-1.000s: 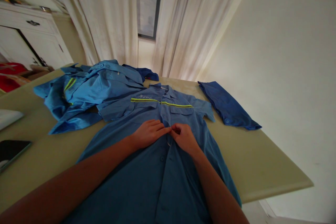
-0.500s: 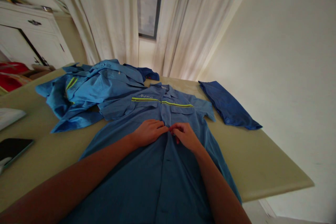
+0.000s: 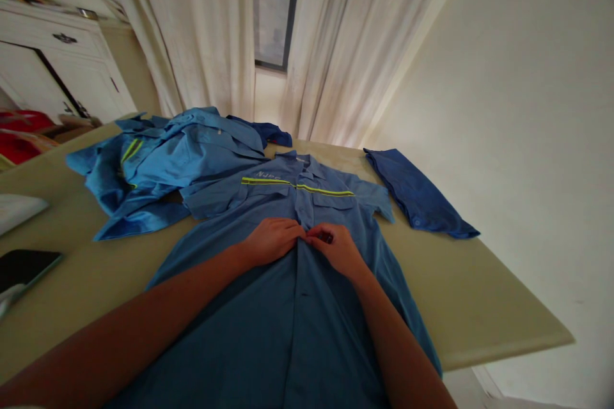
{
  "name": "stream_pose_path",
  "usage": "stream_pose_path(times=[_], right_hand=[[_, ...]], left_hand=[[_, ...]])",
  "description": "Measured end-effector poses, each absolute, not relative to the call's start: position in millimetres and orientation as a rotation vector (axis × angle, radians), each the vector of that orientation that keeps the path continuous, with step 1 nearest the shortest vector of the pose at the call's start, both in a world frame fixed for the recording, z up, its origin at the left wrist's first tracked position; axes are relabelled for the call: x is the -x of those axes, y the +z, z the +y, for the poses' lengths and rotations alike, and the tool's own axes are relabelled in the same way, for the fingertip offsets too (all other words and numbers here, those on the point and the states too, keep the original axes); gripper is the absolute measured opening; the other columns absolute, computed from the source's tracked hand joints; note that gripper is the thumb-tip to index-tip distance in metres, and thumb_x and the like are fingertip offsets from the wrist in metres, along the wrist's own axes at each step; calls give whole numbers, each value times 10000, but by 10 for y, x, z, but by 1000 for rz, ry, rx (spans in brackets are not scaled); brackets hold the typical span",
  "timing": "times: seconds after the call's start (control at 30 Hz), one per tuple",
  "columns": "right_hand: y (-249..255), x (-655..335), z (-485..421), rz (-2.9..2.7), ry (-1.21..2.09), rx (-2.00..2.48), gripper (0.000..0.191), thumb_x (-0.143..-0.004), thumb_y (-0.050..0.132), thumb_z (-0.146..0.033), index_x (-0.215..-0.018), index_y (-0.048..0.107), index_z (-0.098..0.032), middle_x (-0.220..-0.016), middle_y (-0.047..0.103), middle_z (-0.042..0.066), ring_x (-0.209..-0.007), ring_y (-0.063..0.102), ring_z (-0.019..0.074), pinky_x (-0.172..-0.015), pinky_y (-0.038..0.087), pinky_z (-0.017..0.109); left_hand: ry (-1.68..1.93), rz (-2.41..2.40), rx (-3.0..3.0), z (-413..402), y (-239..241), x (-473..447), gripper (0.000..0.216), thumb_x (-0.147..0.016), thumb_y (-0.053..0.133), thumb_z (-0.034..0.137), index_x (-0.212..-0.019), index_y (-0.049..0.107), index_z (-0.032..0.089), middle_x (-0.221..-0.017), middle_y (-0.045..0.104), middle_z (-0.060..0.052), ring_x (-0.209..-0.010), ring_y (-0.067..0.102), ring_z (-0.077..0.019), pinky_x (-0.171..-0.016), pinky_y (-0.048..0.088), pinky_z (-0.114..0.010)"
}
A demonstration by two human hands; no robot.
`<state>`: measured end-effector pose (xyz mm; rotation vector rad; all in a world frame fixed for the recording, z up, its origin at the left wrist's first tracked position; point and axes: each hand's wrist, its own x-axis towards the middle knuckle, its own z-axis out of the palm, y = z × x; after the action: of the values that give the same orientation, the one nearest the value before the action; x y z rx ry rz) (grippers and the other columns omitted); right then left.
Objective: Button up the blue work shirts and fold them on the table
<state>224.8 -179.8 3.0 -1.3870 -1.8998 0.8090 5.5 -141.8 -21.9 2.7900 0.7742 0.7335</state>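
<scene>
A blue short-sleeved work shirt (image 3: 259,332) with a yellow stripe across the chest lies face up, collar away from me. My left hand (image 3: 275,239) rests on its front, thumb and fingers closed on the cloth at the button placket. Right beside it, my right hand (image 3: 336,244) pinches the same placket edge, its fingertips meeting those of the left. Any button between the fingertips is hidden. Below the hands, the placket runs down toward me with buttonholes showing.
A crumpled blue jacket (image 3: 192,147) lies at the back left of the table (image 3: 489,307). Folded dark blue cloth (image 3: 417,195) is at the right edge. A phone (image 3: 29,268) and a white packet (image 3: 19,211) lie at the left. Curtains (image 3: 206,32) hang behind.
The right hand has shifted slightly left and its fingers have closed into a tighter pinch at the placket. The left hand has barely moved.
</scene>
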Motion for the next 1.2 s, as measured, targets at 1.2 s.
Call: stream_pose_path(times=[1.2], right_hand=[[25,-2219,-1827,-1928,677,1459,50,-840,654,-167,-867,694,-182,-712,667,-4,-616,560,129,-604,409,241]], left_hand=[[742,751,-2869,-1417,-204,-81,269,-1046,415,202,-1150,661,178,-1041,710,-71,-985,665,-185,-914,524,-312]])
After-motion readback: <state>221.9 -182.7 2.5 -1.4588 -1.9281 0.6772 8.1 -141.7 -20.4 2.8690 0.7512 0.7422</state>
